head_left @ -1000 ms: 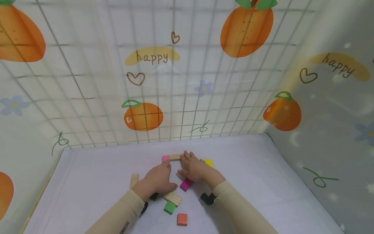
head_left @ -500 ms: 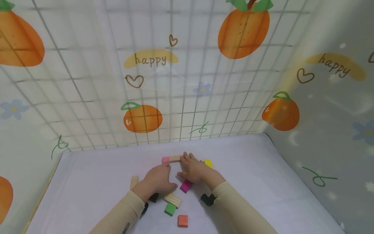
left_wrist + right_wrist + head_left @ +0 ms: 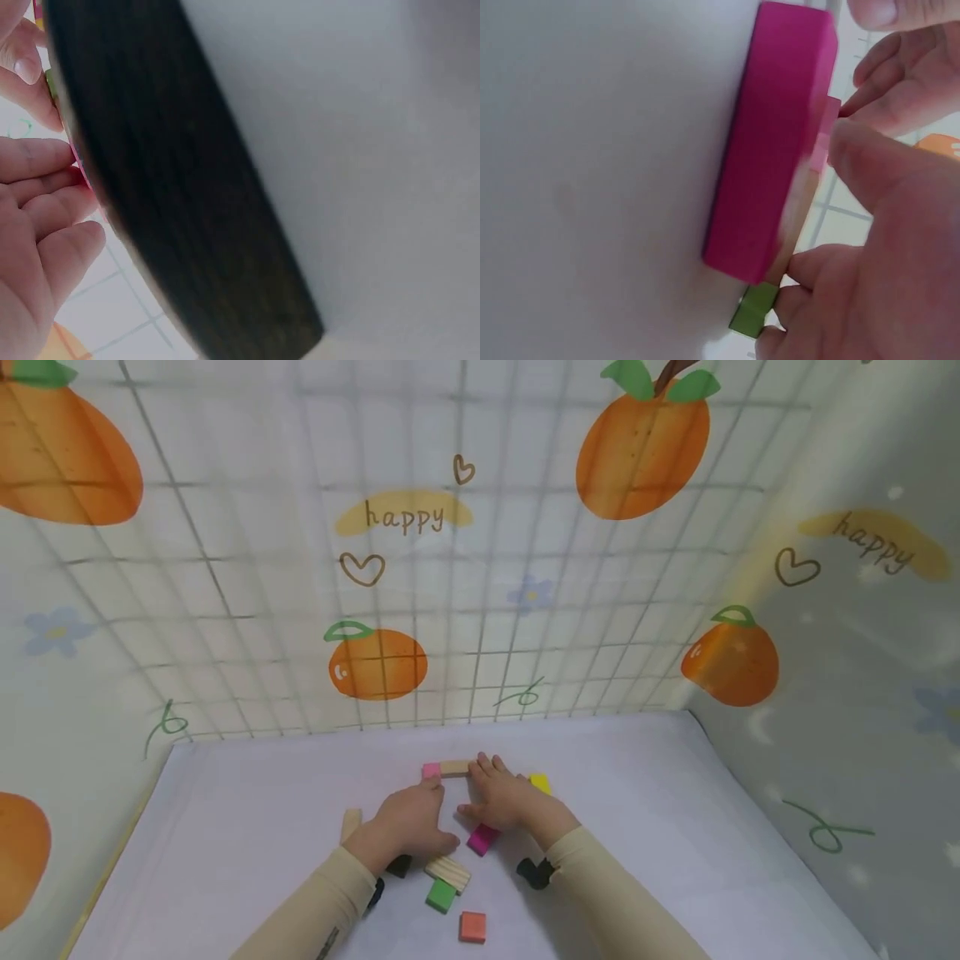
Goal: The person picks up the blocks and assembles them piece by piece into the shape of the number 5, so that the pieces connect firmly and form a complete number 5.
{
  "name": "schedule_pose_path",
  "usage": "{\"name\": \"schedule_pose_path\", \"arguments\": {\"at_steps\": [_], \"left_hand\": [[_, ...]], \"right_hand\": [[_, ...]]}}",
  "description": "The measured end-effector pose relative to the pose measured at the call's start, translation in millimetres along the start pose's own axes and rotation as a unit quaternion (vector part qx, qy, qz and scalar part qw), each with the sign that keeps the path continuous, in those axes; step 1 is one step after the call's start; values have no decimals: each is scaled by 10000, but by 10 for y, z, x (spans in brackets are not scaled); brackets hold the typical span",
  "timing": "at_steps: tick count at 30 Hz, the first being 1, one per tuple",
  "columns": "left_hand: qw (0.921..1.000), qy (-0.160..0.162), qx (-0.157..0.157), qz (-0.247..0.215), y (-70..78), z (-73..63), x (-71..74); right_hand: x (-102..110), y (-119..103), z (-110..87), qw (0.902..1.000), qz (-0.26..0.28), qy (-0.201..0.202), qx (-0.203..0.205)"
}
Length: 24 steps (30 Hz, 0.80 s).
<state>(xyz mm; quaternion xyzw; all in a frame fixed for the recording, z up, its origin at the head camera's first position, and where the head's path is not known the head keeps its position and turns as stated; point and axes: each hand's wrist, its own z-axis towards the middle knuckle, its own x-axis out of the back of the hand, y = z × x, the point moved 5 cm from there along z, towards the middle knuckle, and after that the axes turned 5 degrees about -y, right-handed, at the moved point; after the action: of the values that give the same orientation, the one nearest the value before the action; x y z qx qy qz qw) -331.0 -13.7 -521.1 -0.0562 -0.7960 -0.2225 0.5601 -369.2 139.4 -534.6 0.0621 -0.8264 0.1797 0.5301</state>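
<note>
My left hand (image 3: pixel 412 820) reaches forward over the white table, its fingertips at a pink block (image 3: pixel 431 770). A plain wooden block (image 3: pixel 454 768) lies end to end with the pink one. The fingers of my right hand (image 3: pixel 506 797) extend over the wooden block's right end. In the right wrist view, those fingertips touch the row's side near a green block (image 3: pixel 754 309), which my hand hides from the head view. A magenta block (image 3: pixel 482 838) lies below my right palm. Close to the left wrist camera is a dark block (image 3: pixel 180 180).
Nearer me lie a striped wooden block (image 3: pixel 448 874), a green block (image 3: pixel 441 895) and an orange-red block (image 3: pixel 472 927). A light wooden block (image 3: pixel 352 823) sits left of my left wrist, a yellow block (image 3: pixel 540 783) beyond my right wrist. A patterned curtain (image 3: pixel 450 568) borders the table's back.
The head view shifts slightly. Both hands keep nearly the same place against the row, and the blocks stay where they were.
</note>
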Motion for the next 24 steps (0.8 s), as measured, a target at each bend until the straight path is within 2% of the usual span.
{"name": "schedule_pose_path", "arguments": {"at_steps": [10,18,24], "left_hand": [[9999,1,4,108,-23,42,-29],[9998,-78,31,191,-1,19,-42],[9984,-189,-47,524,33,-8,-50]], "right_hand": [[50,0,-8,9999,60,64,-117],[4,3,-13,9996,118,100,-247],[-23,-14,-12,9992,195,148,-325]]}}
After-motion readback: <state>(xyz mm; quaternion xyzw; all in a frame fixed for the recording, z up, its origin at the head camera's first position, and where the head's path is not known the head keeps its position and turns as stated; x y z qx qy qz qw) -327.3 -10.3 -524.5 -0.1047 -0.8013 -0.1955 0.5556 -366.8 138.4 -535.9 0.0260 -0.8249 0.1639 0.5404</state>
